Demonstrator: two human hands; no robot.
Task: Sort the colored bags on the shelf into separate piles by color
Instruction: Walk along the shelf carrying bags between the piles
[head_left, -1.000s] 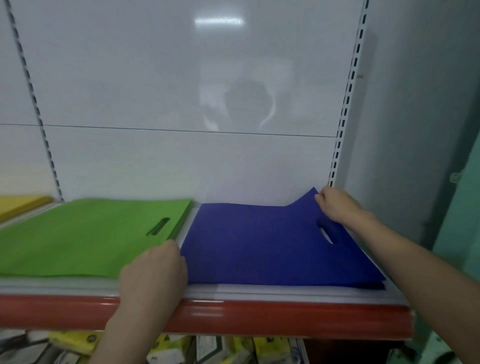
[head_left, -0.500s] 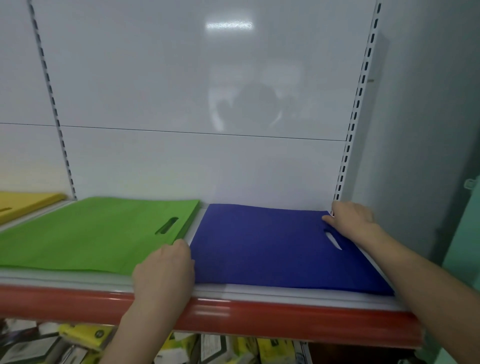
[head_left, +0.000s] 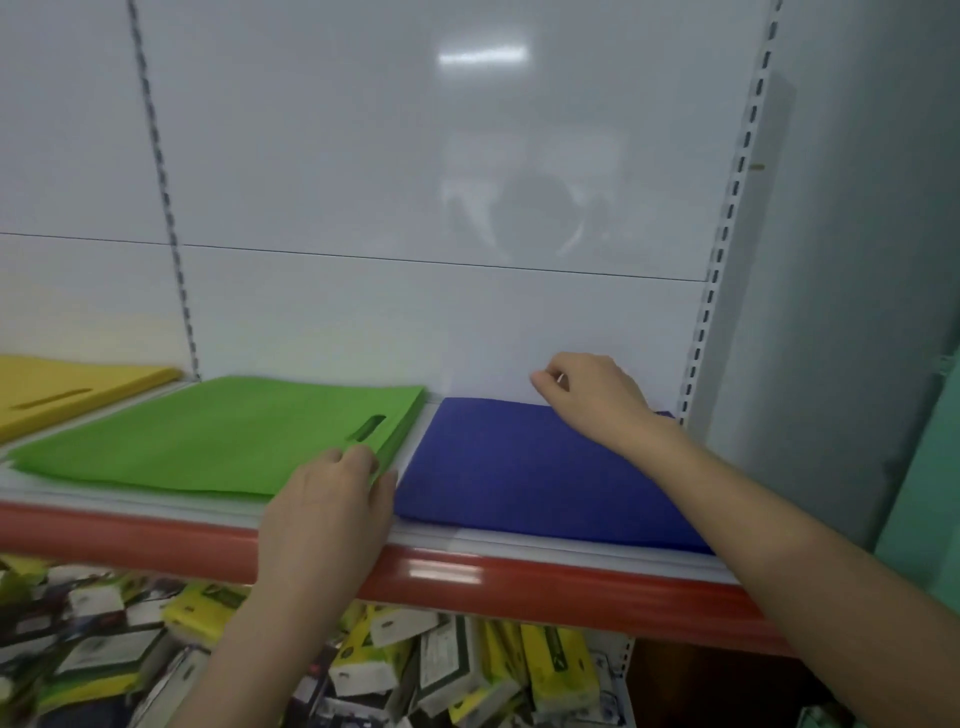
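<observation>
1. The left hand (head_left: 327, 514), relaxed and flat, touches the green pile (head_left: 208, 436) at its near corner: nudge that edge square.
2. The blue pile (head_left: 519, 467) lies just right of that hand, apart from the green; leave the gap.
3. The right hand (head_left: 592, 397) curls above the blue pile's back edge; whether it holds anything I cannot tell.

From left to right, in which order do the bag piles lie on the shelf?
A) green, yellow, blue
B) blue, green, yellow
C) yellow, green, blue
C: the yellow pile lies at the far left, the green pile in the middle, the blue pile at the right.
</observation>
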